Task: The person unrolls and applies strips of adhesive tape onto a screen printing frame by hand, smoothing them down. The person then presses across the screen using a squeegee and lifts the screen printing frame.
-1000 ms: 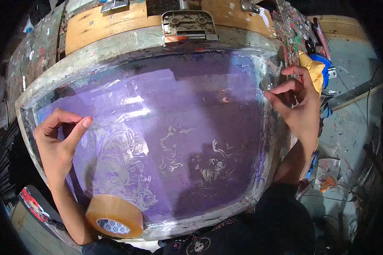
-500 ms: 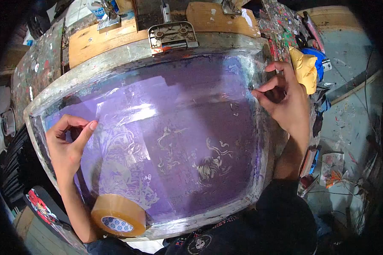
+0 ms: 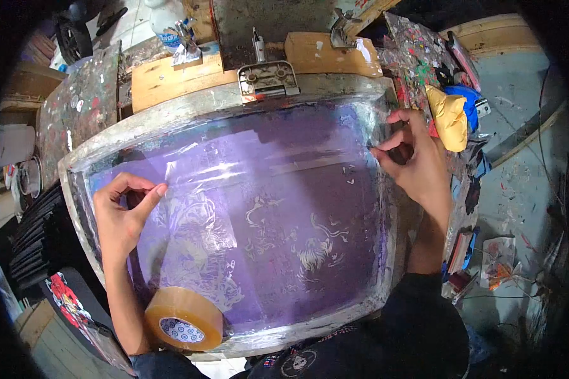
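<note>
A clear strip of packing tape (image 3: 218, 175) appears stretched across the upper part of a purple printing screen (image 3: 278, 221), showing as a shiny band. Its left end is pinched between thumb and forefinger of my left hand (image 3: 123, 211), over the screen's left side. My right hand (image 3: 416, 155) is closed in a pinch at the right inner edge of the frame, where the tape's far end is hard to see. Pale line designs show in the mesh. A roll of packing tape (image 3: 215, 325) rests at the frame's lower left, beside my left forearm.
A metal hinge clamp (image 3: 269, 81) grips the far frame edge (image 3: 171, 117). Wooden boards (image 3: 177, 82) and a plastic bottle (image 3: 165, 22) lie beyond it. Crumpled yellow paper (image 3: 447, 117) sits right of my right hand. A dark board with red graphics (image 3: 66, 300) lies at left.
The view has shifted, so the screen appears lower and slightly right. Both hands keep their pinches at nearly the same places over the screen; the glare on the tape has changed shape.
</note>
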A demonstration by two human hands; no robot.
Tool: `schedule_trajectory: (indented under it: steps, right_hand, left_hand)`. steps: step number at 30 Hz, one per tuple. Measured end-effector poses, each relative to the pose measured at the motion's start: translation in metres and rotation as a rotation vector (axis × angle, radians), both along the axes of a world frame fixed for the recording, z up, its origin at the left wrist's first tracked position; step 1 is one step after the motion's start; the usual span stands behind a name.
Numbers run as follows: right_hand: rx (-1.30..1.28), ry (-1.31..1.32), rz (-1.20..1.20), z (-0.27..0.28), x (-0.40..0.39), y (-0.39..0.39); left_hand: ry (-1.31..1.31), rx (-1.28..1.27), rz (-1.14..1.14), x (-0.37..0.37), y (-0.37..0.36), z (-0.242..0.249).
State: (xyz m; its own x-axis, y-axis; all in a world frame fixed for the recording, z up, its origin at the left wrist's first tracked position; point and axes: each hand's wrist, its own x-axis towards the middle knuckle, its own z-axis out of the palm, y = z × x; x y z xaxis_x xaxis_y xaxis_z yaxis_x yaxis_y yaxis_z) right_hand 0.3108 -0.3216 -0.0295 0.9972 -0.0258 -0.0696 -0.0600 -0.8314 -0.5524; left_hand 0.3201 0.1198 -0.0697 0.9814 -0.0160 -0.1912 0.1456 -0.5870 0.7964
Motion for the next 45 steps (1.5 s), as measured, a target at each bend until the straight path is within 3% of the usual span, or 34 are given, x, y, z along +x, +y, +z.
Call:
schedule_trajectory:
  steps: [19, 35, 38, 41, 45]
  right_hand:
    - [-0.006, 0.013, 0.051, 0.000, -0.003, -0.002]
    - [-0.093, -0.039, 0.139, -0.002, -0.008, 0.001]
    - [-0.312, -0.137, 0.245, 0.008, -0.009, 0.004]
    - [-0.362, -0.333, 0.318, 0.003, -0.007, 0.002]
    - [-0.264, -0.316, 0.290, -0.007, -0.005, -0.005]
  left_hand:
    - [0.103, 0.001, 0.001, 0.003, -0.001, 0.006]
    - [-0.097, 0.160, -0.066, 0.001, -0.008, 0.006]
    - [-0.147, 0.224, -0.082, 0.000, -0.011, 0.012]
    - [-0.197, 0.285, -0.092, -0.001, -0.012, 0.018]
    - [-0.183, 0.348, -0.108, 0.005, -0.010, 0.015]
